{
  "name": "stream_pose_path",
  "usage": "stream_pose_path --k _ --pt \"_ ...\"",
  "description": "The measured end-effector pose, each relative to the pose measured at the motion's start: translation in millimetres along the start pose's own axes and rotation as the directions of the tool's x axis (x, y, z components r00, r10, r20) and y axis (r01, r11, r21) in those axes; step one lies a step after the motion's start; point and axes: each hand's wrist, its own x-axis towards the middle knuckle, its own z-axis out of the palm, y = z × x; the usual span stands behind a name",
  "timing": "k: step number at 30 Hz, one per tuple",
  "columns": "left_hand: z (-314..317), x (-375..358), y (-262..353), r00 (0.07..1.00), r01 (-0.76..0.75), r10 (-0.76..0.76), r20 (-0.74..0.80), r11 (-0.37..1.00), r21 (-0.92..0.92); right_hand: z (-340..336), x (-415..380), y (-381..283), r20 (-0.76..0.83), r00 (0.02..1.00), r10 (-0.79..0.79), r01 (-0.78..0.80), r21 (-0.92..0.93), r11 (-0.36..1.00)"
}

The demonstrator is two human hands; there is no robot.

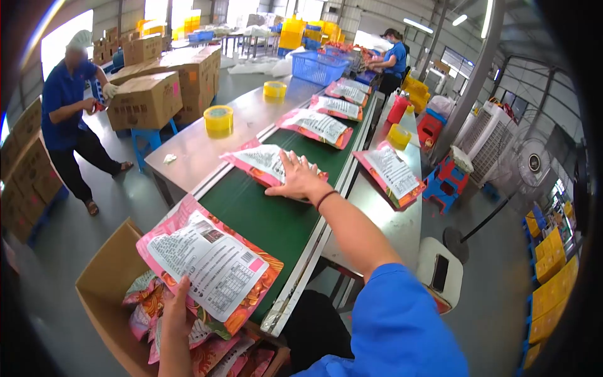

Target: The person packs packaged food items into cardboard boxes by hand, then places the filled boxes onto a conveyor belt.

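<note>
My left hand (177, 311) grips a pink printed food pouch (217, 261) at its lower left edge, thumb on the label side and the other fingers hidden behind. This pouch is tilted above an open cardboard box (107, 292), where several similar pouches (204, 349) lie jumbled. My right hand (296, 178) rests with spread fingers on another pink pouch (254, 157) lying on the green conveyor belt (242, 200). Farther up the belt, several more pouches (317, 125) lie label side up in a row. One pouch (391, 174) sits on the metal side table at the right.
Yellow tape rolls (218, 118) stand on the left metal table (188, 147). A blue basket (319, 67) is at the belt's far end, near a co-worker (394, 60). Another person (72, 113) handles a carton (144, 100) at left. A phone (441, 273) lies on a white-topped seat.
</note>
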Motion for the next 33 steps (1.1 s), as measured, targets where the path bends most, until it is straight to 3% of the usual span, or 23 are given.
stream_pose_path --k 2,4,6,8,11,14,16,17,19,20,22,23,24,26,27,28,30,31,32,33 --pt "-6 -8 6 0.997 0.067 -0.068 -0.023 0.997 -0.028 2 -3 -5 0.041 0.999 -0.022 0.022 -0.002 1.0" --pt "-8 -17 14 0.992 0.124 -0.123 0.019 0.978 -0.167 -2 -18 -26 0.079 0.997 -0.018 0.024 -0.087 0.996" --pt "-16 -22 11 0.993 0.118 -0.116 0.022 0.973 -0.199 22 -19 -46 0.01 1.0 -0.022 0.024 -0.273 0.962" --pt "-6 -34 22 0.995 -0.004 -0.019 -0.096 0.971 -0.239 20 -39 -77 -0.006 0.999 -0.049 0.042 -0.411 0.911" --pt "8 -42 35 0.99 0.006 -0.043 -0.135 0.964 -0.265 19 -52 -102 0.003 1.0 -0.015 0.015 -0.401 0.916" --pt "1 -43 36 0.987 0.073 -0.108 -0.116 0.959 -0.272 10 -61 -109 0.028 0.999 -0.028 0.035 -0.305 0.952" --pt "-6 -47 34 0.991 0.067 -0.09 -0.098 0.975 -0.214 6 -62 -112 0.125 0.991 -0.049 0.077 -0.235 0.969" --pt "0 -53 36 0.993 0.053 -0.073 -0.096 0.98 -0.193 3 -63 -107 0.083 0.992 -0.092 0.112 -0.27 0.956" --pt "-1 -41 32 0.991 0.026 -0.049 -0.127 0.983 -0.182 3 -32 -64 -0.011 0.967 -0.254 0.25 -0.146 0.957" --pt "-1 -30 44 0.99 -0.032 0.012 -0.141 0.989 -0.143 -34 -37 -52 0.014 0.958 -0.288 0.288 -0.063 0.956" --pt "-9 -20 75 0.969 -0.17 0.166 -0.185 0.985 -0.006 -62 -25 -5 -0.003 0.872 -0.49 0.472 0.276 0.838" --pt "-19 -19 96 0.944 -0.24 0.259 -0.206 0.964 0.112 -58 -2 25 0.139 0.921 -0.365 0.311 0.304 0.9" --pt "-26 -22 116 0.911 -0.298 0.354 -0.209 0.919 0.257 -55 20 56 0.275 0.934 -0.226 0.142 0.293 0.946" --pt "-45 -34 143 0.852 -0.355 0.503 -0.142 0.757 0.549 -80 -10 23 0.118 0.927 -0.357 0.206 0.635 0.744" --pt "-59 -36 148 0.844 -0.336 0.53 -0.078 0.638 0.693 -74 -11 25 0.003 0.885 -0.467 0.304 0.754 0.582" --pt "-73 -27 144 0.86 -0.276 0.509 -0.026 0.508 0.816 -79 8 40 0.128 0.89 -0.439 0.186 0.775 0.603" --pt "-71 -9 108 0.931 0.15 0.28 -0.232 0.285 0.947 -76 12 26 -0.111 0.841 -0.529 0.47 0.634 0.614" --pt "-59 1 63 0.916 0.093 0.382 -0.119 0.086 0.992 -74 15 18 -0.228 0.796 -0.561 0.586 0.527 0.616" --pt "-76 24 37 0.966 -0.114 0.185 0.181 -0.325 0.939 -74 10 -8 -0.279 0.725 -0.63 0.67 0.499 0.55" --pt "-72 23 -8 0.997 -0.036 0.045 0.056 -0.36 0.932 -74 6 -35 -0.327 0.645 -0.691 0.746 0.466 0.476"
